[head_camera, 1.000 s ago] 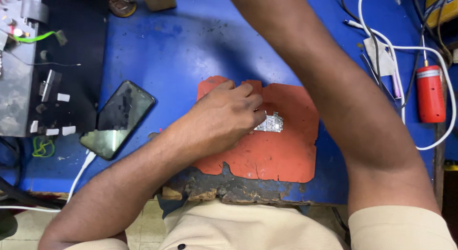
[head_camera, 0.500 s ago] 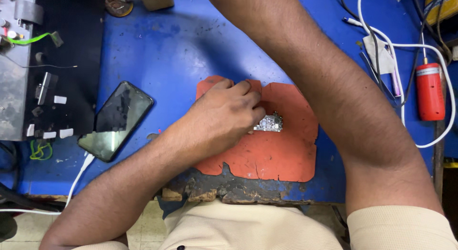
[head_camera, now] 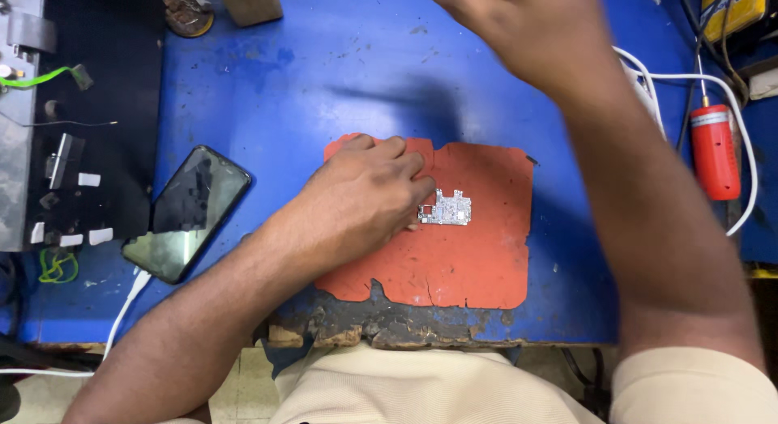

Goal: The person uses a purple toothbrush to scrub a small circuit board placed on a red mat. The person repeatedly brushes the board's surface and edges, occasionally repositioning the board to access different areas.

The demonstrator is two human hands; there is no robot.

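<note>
Circuit board (head_camera: 447, 208), small and silvery, lies flat near the middle of an orange mat (head_camera: 478, 262) on the blue tabletop (head_camera: 324, 76). Left hand (head_camera: 361, 199) rests palm-down on the mat, fingers curled, fingertips (head_camera: 421, 209) touching the board's left edge. Right hand (head_camera: 519, 27) is raised above the tabletop's far side, blurred, fingers loosely spread, holding nothing visible. Smartphone (head_camera: 188, 212) with white cable sits left of the mat. Red cylindrical tool (head_camera: 715, 151) lies well right.
</note>
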